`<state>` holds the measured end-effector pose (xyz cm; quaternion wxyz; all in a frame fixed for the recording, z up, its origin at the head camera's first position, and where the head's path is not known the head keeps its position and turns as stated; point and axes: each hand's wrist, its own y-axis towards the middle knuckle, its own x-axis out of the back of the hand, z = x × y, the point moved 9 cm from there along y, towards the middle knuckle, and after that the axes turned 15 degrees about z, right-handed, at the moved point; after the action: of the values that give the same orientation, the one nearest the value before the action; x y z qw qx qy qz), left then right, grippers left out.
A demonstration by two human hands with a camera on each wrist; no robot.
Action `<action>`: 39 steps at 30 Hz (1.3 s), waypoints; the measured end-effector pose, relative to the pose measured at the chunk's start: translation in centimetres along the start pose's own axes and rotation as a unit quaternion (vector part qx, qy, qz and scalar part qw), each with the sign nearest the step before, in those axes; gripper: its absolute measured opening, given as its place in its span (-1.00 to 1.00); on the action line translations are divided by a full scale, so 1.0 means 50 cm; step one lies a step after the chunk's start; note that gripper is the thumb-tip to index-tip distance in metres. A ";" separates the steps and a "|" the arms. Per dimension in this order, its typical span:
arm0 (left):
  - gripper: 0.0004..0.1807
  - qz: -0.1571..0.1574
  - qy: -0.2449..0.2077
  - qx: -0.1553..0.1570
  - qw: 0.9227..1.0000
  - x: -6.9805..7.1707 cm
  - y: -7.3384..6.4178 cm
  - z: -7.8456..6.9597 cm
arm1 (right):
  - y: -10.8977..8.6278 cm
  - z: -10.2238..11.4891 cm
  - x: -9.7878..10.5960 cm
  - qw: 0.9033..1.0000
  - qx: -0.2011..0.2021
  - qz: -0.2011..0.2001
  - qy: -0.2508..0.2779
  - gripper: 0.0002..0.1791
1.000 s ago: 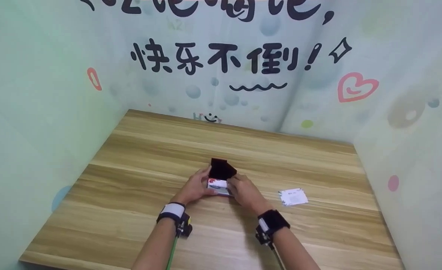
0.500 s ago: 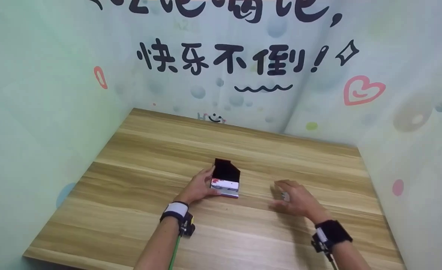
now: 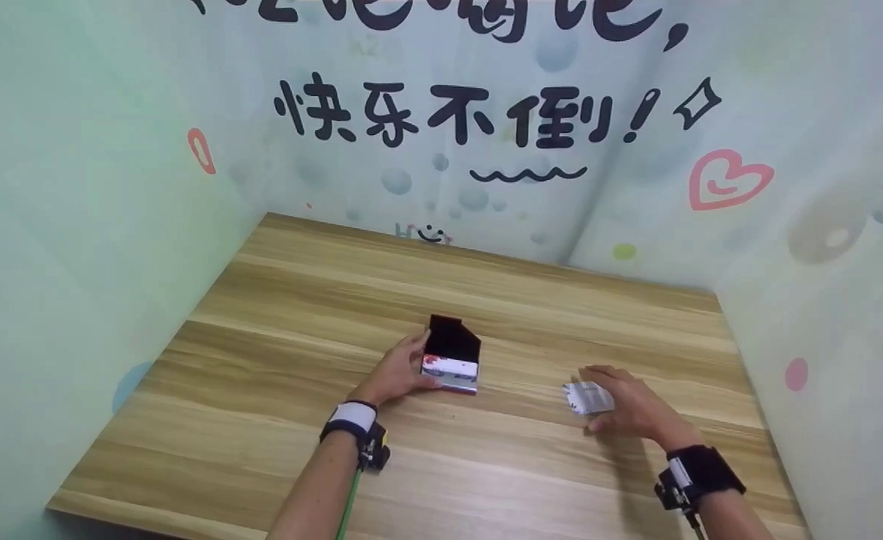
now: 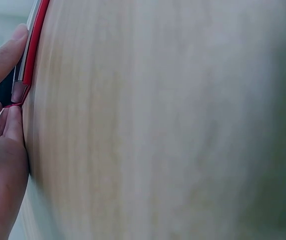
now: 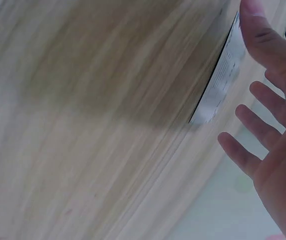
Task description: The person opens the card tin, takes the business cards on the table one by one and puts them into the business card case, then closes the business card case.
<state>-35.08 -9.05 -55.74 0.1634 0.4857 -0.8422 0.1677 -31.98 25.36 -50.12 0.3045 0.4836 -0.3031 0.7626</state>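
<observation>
A small card case (image 3: 453, 340) with a dark inside and red outer edges lies unfolded near the middle of the table, its flap pointing away. White printed cards (image 3: 450, 367) sit in its front part. My left hand (image 3: 394, 373) holds the case by its left side, thumb on the near edge; the left wrist view shows the case's red edge (image 4: 33, 52) by the fingers. To the right, a loose white printed card (image 3: 588, 398) is partly covered by my right hand (image 3: 631, 401). In the right wrist view its fingers (image 5: 257, 127) are spread and the thumb is beside the card.
The wood-grain table (image 3: 336, 300) meets a printed fabric backdrop (image 3: 509, 202) at the back and pale walls at both sides. A camera strap (image 3: 351, 420) is on the left wrist, and another strap (image 3: 704, 476) is on the right, each with a cable.
My right hand has left the card case and moved right to the loose card, its fingers now spread around it. The left hand stays on the case.
</observation>
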 end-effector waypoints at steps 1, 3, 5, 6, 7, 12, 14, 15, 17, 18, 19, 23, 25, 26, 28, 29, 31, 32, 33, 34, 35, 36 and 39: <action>0.10 0.001 0.001 0.001 1.000 -0.001 0.000 0.000 | -0.004 -0.008 -0.002 1.000 -0.006 0.004 0.002 0.02; 0.10 0.004 0.001 0.002 1.000 -0.004 0.000 0.001 | -0.012 -0.022 -0.006 1.000 -0.018 0.013 0.008 -0.01; 0.11 0.007 0.001 0.000 1.000 -0.006 0.000 0.001 | -0.017 -0.035 -0.012 0.999 -0.027 0.021 0.009 -0.06; 0.11 0.008 0.000 0.002 1.000 -0.007 0.000 0.002 | -0.018 -0.040 -0.014 0.999 -0.030 0.024 0.009 -0.09; 0.11 0.008 -0.001 0.002 1.000 -0.007 0.000 0.002 | -0.019 -0.045 -0.015 0.999 -0.035 0.024 0.011 -0.12; 0.12 0.003 -0.002 -0.003 1.000 -0.002 -0.001 -0.001 | -0.019 -0.053 -0.005 0.999 -0.042 0.007 0.007 -0.28; 0.11 0.001 -0.002 -0.010 1.000 0.001 -0.002 -0.004 | -0.020 -0.051 0.001 0.999 -0.040 -0.004 -0.001 -0.34; 0.11 0.001 -0.001 -0.013 1.000 0.002 -0.002 -0.005 | -0.020 -0.050 0.004 0.999 -0.038 -0.009 -0.004 -0.36; 0.11 0.000 -0.003 -0.017 1.000 0.004 -0.002 -0.007 | -0.022 -0.049 0.008 0.999 -0.036 -0.019 -0.004 -0.40; 0.11 0.001 -0.004 -0.020 1.000 0.004 -0.002 -0.007 | -0.022 -0.049 0.008 0.999 -0.037 -0.024 -0.003 -0.41; 0.11 0.002 -0.004 -0.019 1.000 0.005 -0.002 -0.007 | -0.023 -0.050 0.008 0.999 -0.039 -0.026 -0.001 -0.42; 0.11 0.003 -0.002 -0.012 1.000 0.006 -0.001 -0.005 | -0.022 -0.058 0.005 0.998 -0.064 -0.025 0.015 -0.41; 0.10 0.002 0.000 -0.009 1.000 0.007 -0.001 -0.005 | -0.018 -0.063 0.003 0.996 -0.080 -0.016 0.024 -0.40; 0.10 0.001 0.001 -0.008 1.000 0.008 -0.001 -0.005 | -0.015 -0.064 0.001 0.996 -0.088 -0.012 0.029 -0.39; 0.10 -0.001 0.000 -0.009 1.000 0.008 -0.002 -0.005 | -0.009 -0.066 -0.002 0.994 -0.103 -0.002 0.039 -0.38; 0.10 -0.002 -0.001 -0.007 1.000 0.008 -0.003 -0.004 | -0.006 -0.066 -0.004 0.993 -0.110 0.004 0.043 -0.37; 0.10 -0.003 -0.001 -0.003 1.000 0.007 -0.004 -0.003 | -0.002 -0.068 -0.009 0.991 -0.123 0.010 0.049 -0.35; 0.10 -0.004 -0.001 -0.002 1.000 0.006 -0.004 -0.004 | -0.002 -0.068 -0.011 0.990 -0.130 0.010 0.052 -0.35; 0.10 -0.003 -0.001 -0.001 1.000 0.005 -0.004 -0.003 | -0.002 -0.069 -0.012 0.989 -0.136 0.009 0.056 -0.34; 0.11 -0.002 -0.001 0.003 1.000 0.003 -0.003 -0.003 | -0.003 -0.069 -0.013 0.988 -0.141 0.004 0.057 -0.34; 0.11 0.000 -0.001 0.004 1.000 0.002 -0.002 -0.003 | -0.004 -0.067 -0.012 0.989 -0.140 -0.002 0.057 -0.34; 0.11 0.002 -0.003 0.003 1.000 0.000 0.000 -0.003 | -0.005 -0.065 -0.011 0.989 -0.138 -0.010 0.056 -0.34; 0.12 0.004 -0.004 0.006 1.000 0.003 -0.002 0.000 | 0.000 -0.050 -0.011 0.991 -0.118 -0.034 0.047 -0.36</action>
<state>-35.05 -9.22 -55.68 0.1564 0.4843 -0.8436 0.1715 -33.16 27.13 -51.49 0.3993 0.4184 -0.3597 0.7322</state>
